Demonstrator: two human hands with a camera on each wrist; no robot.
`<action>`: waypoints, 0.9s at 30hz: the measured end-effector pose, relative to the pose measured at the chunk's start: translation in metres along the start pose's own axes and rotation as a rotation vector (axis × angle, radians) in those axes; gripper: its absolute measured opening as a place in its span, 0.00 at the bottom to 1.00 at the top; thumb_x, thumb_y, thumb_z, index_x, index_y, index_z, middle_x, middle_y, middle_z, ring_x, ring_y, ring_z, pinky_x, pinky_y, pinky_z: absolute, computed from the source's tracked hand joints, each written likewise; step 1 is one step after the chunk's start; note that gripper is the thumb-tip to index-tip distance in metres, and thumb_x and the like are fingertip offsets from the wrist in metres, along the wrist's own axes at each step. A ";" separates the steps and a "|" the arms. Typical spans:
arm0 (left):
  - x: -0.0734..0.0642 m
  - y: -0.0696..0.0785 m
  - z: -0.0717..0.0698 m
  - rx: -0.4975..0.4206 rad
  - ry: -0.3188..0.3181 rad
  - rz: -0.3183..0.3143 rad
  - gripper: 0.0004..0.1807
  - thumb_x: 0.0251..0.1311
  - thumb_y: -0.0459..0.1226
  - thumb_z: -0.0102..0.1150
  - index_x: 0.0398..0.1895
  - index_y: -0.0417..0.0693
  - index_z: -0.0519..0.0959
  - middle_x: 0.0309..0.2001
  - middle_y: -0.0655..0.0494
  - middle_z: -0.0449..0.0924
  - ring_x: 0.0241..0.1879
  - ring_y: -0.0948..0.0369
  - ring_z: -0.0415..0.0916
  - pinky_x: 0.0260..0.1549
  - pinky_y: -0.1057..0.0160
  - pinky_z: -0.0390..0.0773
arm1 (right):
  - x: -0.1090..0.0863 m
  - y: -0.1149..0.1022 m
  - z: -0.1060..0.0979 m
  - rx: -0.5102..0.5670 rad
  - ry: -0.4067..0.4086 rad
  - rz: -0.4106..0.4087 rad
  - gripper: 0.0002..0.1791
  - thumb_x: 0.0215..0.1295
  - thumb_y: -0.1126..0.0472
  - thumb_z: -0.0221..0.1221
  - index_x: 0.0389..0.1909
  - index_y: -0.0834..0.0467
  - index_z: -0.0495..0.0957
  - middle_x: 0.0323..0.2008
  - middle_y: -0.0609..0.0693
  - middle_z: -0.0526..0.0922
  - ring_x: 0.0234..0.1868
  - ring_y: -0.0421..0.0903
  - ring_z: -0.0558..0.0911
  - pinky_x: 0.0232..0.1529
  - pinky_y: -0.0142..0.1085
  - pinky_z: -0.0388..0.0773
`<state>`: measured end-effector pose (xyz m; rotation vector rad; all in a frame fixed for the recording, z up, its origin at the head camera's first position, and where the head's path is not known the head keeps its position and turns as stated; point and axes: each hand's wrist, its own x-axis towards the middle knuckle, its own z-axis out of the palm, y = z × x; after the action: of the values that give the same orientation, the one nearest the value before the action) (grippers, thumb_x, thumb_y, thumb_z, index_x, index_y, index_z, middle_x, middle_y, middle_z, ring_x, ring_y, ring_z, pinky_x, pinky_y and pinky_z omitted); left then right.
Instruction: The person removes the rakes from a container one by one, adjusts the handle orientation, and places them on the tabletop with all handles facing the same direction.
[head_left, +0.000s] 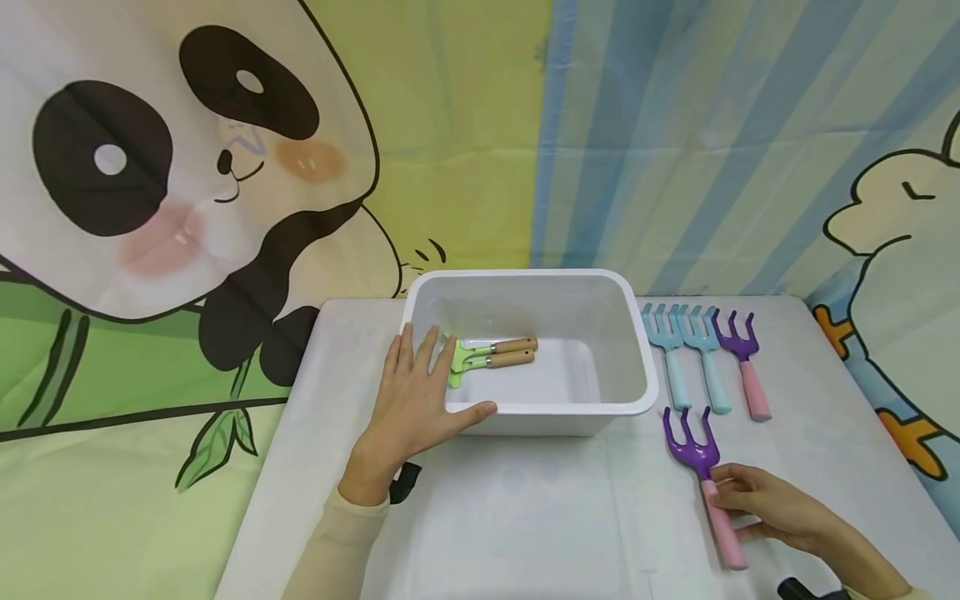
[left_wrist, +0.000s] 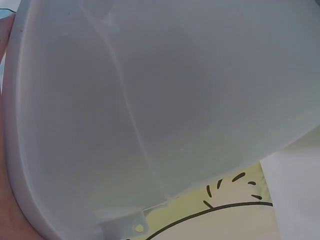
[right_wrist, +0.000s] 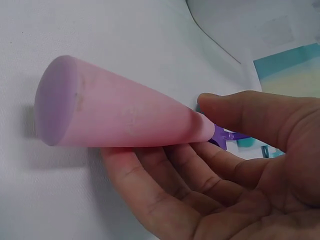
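Note:
My right hand holds a small garden hand fork with purple tines and a pink handle, thumb on one side and fingers underneath. The fork lies over the right front of the table, tines pointing away from me. My left hand, fingers spread and straight, rests on the left front corner of a white plastic bin. In the left wrist view the outer wall of the bin fills most of the picture. Inside the bin lie two green hand tools with wooden handles, their heads partly behind my left fingers.
Right of the bin, two light blue hand forks and another purple fork with a pink handle lie side by side. They are on a white table. Behind it hangs a printed cloth with a panda.

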<state>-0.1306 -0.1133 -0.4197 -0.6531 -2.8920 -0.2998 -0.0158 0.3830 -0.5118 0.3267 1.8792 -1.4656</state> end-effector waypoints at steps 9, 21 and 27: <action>-0.001 -0.002 0.000 0.003 0.005 0.001 0.64 0.49 0.82 0.35 0.77 0.44 0.60 0.75 0.39 0.55 0.76 0.36 0.34 0.72 0.42 0.32 | -0.005 -0.015 -0.008 -0.092 -0.061 -0.012 0.27 0.76 0.60 0.53 0.63 0.77 0.60 0.48 0.59 0.79 0.47 0.56 0.80 0.43 0.54 0.83; -0.002 -0.002 0.000 0.008 0.003 0.003 0.64 0.49 0.82 0.35 0.77 0.44 0.60 0.75 0.39 0.54 0.76 0.36 0.35 0.72 0.42 0.34 | -0.024 -0.114 -0.026 -0.383 -0.017 -0.187 0.24 0.74 0.58 0.57 0.59 0.73 0.68 0.43 0.59 0.80 0.43 0.57 0.80 0.41 0.49 0.84; -0.001 0.000 0.001 0.005 0.001 0.009 0.64 0.50 0.82 0.35 0.77 0.44 0.60 0.76 0.39 0.54 0.76 0.36 0.35 0.72 0.41 0.34 | -0.034 -0.177 -0.019 -0.537 -0.004 -0.349 0.21 0.75 0.58 0.56 0.58 0.70 0.70 0.39 0.56 0.81 0.40 0.53 0.83 0.38 0.42 0.85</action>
<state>-0.1301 -0.1137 -0.4204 -0.6647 -2.8873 -0.2912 -0.1038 0.3515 -0.3566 -0.2709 2.3147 -1.0973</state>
